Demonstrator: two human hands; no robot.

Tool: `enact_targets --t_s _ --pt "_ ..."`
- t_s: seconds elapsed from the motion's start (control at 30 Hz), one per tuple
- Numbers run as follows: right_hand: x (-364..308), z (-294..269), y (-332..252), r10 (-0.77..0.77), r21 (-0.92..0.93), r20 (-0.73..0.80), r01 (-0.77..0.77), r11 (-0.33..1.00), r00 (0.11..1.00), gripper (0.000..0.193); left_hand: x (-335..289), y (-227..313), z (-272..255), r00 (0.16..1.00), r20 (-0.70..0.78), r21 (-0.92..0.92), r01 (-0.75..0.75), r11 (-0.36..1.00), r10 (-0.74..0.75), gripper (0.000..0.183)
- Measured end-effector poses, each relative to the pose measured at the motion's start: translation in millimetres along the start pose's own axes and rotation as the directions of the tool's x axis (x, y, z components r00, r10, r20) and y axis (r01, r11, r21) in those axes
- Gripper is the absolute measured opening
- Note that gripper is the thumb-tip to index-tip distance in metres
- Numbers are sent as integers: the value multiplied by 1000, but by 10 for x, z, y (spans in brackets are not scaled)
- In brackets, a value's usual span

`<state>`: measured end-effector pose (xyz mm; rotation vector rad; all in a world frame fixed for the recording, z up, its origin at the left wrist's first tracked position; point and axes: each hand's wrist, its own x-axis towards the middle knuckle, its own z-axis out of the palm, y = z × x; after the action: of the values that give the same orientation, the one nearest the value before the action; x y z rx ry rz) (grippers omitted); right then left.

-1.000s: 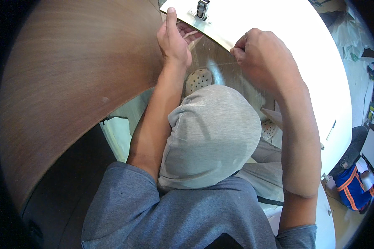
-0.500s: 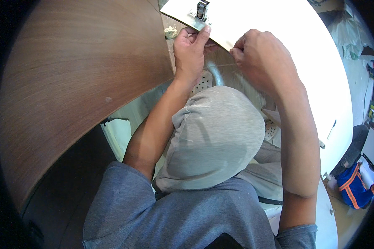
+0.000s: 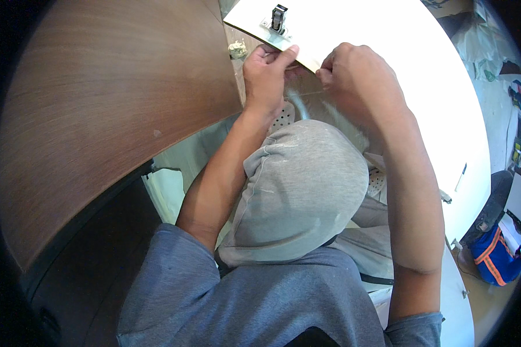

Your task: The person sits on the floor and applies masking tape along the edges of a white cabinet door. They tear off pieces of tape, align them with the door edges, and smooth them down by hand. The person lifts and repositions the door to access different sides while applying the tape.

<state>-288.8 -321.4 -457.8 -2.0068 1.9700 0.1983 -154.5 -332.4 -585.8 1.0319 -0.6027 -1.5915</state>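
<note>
A large white cabinet door (image 3: 434, 110) spans the upper right, with a dark metal hinge (image 3: 278, 19) fixed near its far left corner. My left hand (image 3: 265, 80) pinches the door's near edge just below the hinge, thumb on the top face and fingers partly hidden underneath. My right hand (image 3: 362, 75) is closed at the same edge, a little to the right. Its fingertips are pressed together against the edge, and whatever they hold is hidden by the hand.
A brown wood-grain panel (image 3: 121, 87) rises on the left. A crumpled pale lump (image 3: 237, 49) lies beside it. My grey-trousered knee (image 3: 307, 185) is beneath my arms, above a perforated shoe (image 3: 283, 115). A blue bag with orange straps (image 3: 495, 257) rests at far right.
Both hands stay at the door's edge. My right hand has shifted slightly left along it, and my left thumb sits a little lower and further right.
</note>
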Motion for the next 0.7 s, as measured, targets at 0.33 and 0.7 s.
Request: enact_targets --t_s 0.33,0.7 --pt "-20 2 -40 8 9 -23 -8 1000 1000 16 487 141 -184 954 -223 -55 -216 975 199 21" --pt "-23 -26 -38 16 -36 24 -15 999 1000 24 279 -21 -82 981 -148 -28 -127 992 122 30"
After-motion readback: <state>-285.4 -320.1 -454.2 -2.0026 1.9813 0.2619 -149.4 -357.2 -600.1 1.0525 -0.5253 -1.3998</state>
